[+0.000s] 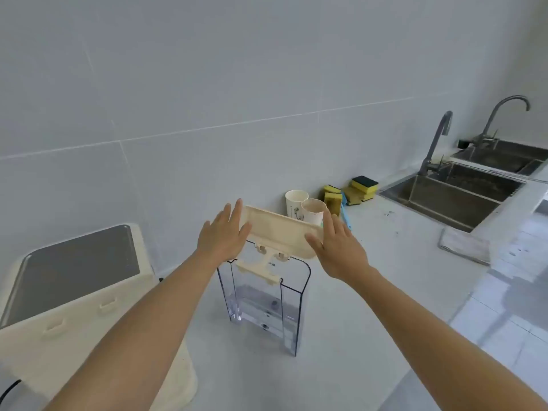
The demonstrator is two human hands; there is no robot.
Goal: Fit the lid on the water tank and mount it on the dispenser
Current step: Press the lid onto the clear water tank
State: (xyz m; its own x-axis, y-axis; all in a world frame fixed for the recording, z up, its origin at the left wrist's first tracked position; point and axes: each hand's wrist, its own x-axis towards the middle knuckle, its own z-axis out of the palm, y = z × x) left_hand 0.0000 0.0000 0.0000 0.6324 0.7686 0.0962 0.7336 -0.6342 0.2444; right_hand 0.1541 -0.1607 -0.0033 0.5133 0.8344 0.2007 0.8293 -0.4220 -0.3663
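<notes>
A clear plastic water tank (292, 307) stands upright on the white counter, with a little water in its bottom. A cream lid (278, 228) is held just above the tank's open top, tilted, its underside clips facing me. My left hand (221, 237) presses flat against the lid's left end. My right hand (338, 247) presses against its right end. The fingers of both hands are stretched out, and the lid is clamped between the palms. The cream dispenser (77, 310) with a dark grey top stands at the left, apart from the tank.
Two paper cups (305, 207) stand behind the lid by the wall. Yellow sponges (353, 191) and a blue brush lie beside them. A steel sink (444, 200) with taps is at the right, and a grey cloth (465, 244) lies at its front corner.
</notes>
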